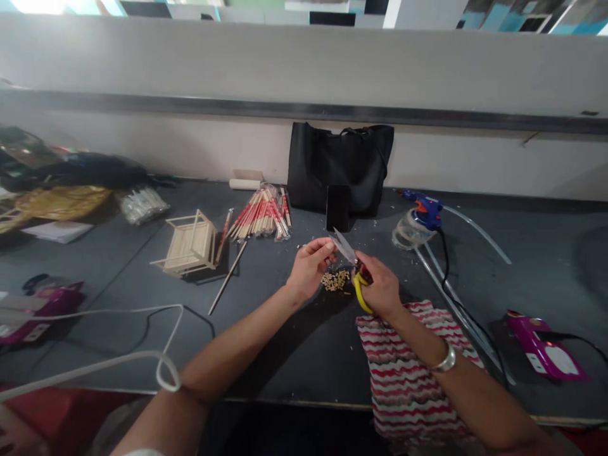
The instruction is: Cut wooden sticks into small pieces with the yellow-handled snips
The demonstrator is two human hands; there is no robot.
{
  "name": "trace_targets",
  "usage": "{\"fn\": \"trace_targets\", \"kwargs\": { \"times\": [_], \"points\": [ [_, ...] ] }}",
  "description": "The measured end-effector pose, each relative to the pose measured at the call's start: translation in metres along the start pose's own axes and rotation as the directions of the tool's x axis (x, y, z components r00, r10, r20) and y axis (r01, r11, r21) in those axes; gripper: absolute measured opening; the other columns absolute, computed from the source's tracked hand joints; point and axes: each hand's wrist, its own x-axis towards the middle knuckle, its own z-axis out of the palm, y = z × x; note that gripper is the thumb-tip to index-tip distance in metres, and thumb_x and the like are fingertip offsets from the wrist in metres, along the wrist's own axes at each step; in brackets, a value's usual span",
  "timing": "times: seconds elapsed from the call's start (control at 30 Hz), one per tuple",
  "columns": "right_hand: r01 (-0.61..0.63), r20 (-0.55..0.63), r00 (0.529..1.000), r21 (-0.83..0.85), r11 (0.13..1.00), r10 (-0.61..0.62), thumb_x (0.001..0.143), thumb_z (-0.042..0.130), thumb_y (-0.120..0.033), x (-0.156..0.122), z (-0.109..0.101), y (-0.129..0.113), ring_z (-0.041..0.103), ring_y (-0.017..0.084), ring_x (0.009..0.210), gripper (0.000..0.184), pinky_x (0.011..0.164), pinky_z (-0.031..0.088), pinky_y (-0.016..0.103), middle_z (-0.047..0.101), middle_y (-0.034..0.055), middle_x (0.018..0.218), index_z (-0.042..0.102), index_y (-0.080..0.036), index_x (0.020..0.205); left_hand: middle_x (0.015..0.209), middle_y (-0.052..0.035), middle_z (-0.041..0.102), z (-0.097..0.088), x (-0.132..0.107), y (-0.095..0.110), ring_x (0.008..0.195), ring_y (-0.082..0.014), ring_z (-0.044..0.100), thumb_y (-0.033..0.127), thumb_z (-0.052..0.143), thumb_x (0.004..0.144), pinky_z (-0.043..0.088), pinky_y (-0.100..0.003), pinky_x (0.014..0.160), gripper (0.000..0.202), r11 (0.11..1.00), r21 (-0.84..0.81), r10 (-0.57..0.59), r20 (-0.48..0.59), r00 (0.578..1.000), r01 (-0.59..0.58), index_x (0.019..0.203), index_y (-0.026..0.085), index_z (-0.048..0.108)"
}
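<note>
My right hand (381, 288) is wrapped round the yellow handles of a pair of scissors (346, 247). The blades point up and to the left, reaching the fingertips of my left hand (310, 265). Those fingers are pinched together beside the blades; whatever is between them is too small to make out. Under both hands, a little pile of short cut wooden pieces (335, 280) lies on the dark tabletop (280, 345). A striped red and white cloth (403, 380) lies below my right forearm.
Wrapped chopsticks (261, 215), a small stick-built frame (190, 244) and a metal rod (228, 278) lie leftward. A phone (337, 208) leans on a black bag (337, 164). To the right are a blue glue gun (427, 211), glue sticks (458, 304) and a purple power strip (546, 351).
</note>
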Motion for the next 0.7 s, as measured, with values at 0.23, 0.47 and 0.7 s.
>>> {"fn": "trace_targets", "kwargs": {
  "times": [0.23, 0.47, 0.7],
  "points": [
    [0.068, 0.032, 0.997, -0.137, 0.988, -0.064, 0.074, 0.056, -0.016, -0.001, -0.002, 0.004, 0.063, 0.020, 0.082, 0.052, 0.075, 0.053, 0.029, 0.068, 0.0033, 0.086, 0.068, -0.023, 0.125, 0.069, 0.0017, 0.065, -0.001, -0.001, -0.009, 0.061, -0.0079, 0.055, 0.022, 0.086, 0.065, 0.045, -0.022, 0.063, 0.017, 1.000, -0.012, 0.029, 0.028, 0.999, -0.029, 0.074, 0.016, 0.073],
    [0.093, 0.043, 0.995, -0.146, 0.985, -0.088, 0.075, 0.056, -0.016, -0.002, -0.001, 0.002, 0.063, 0.020, 0.082, 0.051, 0.075, 0.053, 0.028, 0.068, 0.0034, 0.086, 0.067, -0.021, 0.125, 0.069, 0.0018, 0.064, -0.005, -0.001, -0.011, 0.062, -0.0090, 0.056, 0.018, 0.082, 0.070, 0.046, -0.023, 0.064, 0.013, 1.000, -0.009, 0.022, 0.039, 0.999, -0.022, 0.076, 0.017, 0.071],
    [0.080, 0.043, 0.996, -0.174, 0.981, -0.074, 0.075, 0.057, -0.018, -0.003, -0.001, -0.001, 0.065, 0.020, 0.083, 0.050, 0.074, 0.054, 0.029, 0.069, 0.0035, 0.087, 0.067, -0.023, 0.124, 0.068, 0.0025, 0.063, -0.004, -0.002, -0.016, 0.062, -0.0091, 0.055, 0.021, 0.084, 0.070, 0.045, -0.023, 0.064, 0.017, 0.998, 0.001, 0.058, 0.045, 0.997, -0.058, 0.076, 0.017, 0.069]
  ]
}}
